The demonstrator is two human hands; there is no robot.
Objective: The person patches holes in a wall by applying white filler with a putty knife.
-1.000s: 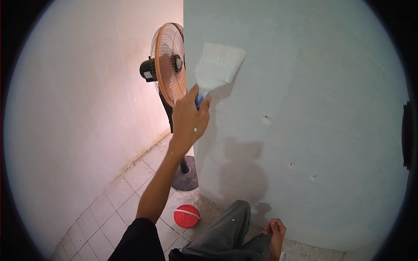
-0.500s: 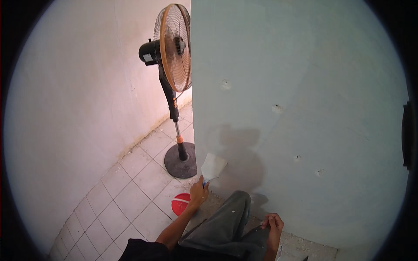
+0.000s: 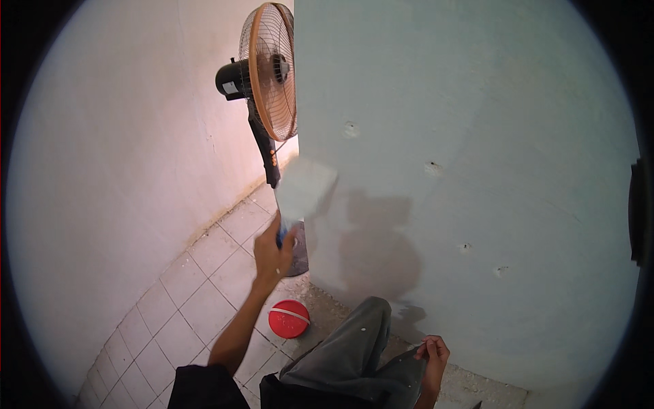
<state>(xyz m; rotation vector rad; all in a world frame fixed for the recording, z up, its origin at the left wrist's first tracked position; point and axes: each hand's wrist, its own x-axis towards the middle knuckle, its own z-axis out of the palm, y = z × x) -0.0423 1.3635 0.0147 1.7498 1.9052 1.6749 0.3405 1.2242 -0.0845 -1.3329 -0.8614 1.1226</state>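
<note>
My left hand [image 3: 272,258] is closed around the blue handle of a wide putty knife [image 3: 306,187]. Its broad pale blade points upward and overlaps the left edge of the pale green wall [image 3: 531,204]; it is smeared by motion, so contact with the wall is unclear. Several chipped holes dot that wall, among them an upper hole [image 3: 432,167] and a lower one [image 3: 465,247]. Beside my bent knee, my right hand [image 3: 434,356] is closed with its fingers drawn together; what they pinch, if anything, is too small to make out.
A red bucket [image 3: 287,327] with a pale handle across its top stands on the tiled floor [image 3: 177,334], left of my legs. Behind the wall's edge rises a pedestal fan [image 3: 257,75] with an orange rim. A whitish wall [image 3: 116,170] runs along the left.
My left hand has lifted the putty knife up and to the left, away from beside the bucket, uncovering the bucket's top. The right hand has barely shifted.
</note>
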